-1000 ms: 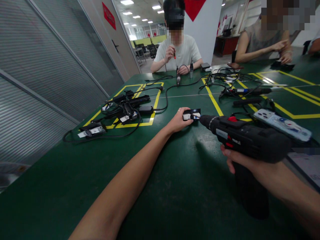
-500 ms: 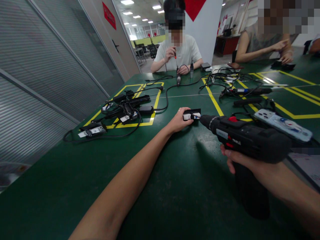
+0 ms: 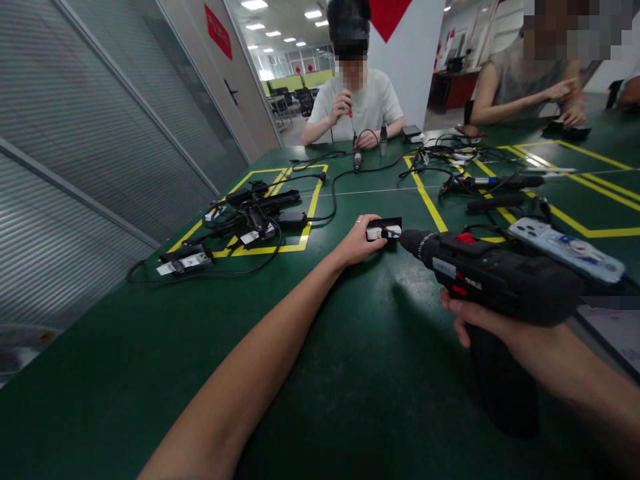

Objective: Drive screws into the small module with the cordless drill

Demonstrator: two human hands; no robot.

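My left hand (image 3: 363, 240) grips a small black casing with a white inner part (image 3: 391, 231), holding it down on the green table (image 3: 320, 387). Wrapped round the handle of a black cordless drill (image 3: 500, 277) is my right hand (image 3: 500, 327). The drill points left, and its chuck end is right at the casing's right side. Whether the bit touches the casing I cannot tell, as the tip is small and dark there.
Black adapters and cables (image 3: 260, 217) lie in a yellow-taped area at left. More cables (image 3: 450, 150), a soldering-iron-like tool (image 3: 500, 182) and a phone in a patterned case (image 3: 565, 250) are at right. Across the table, a person (image 3: 357, 100) holds a red-handled screwdriver (image 3: 351, 117); another person sits at right (image 3: 530, 87).
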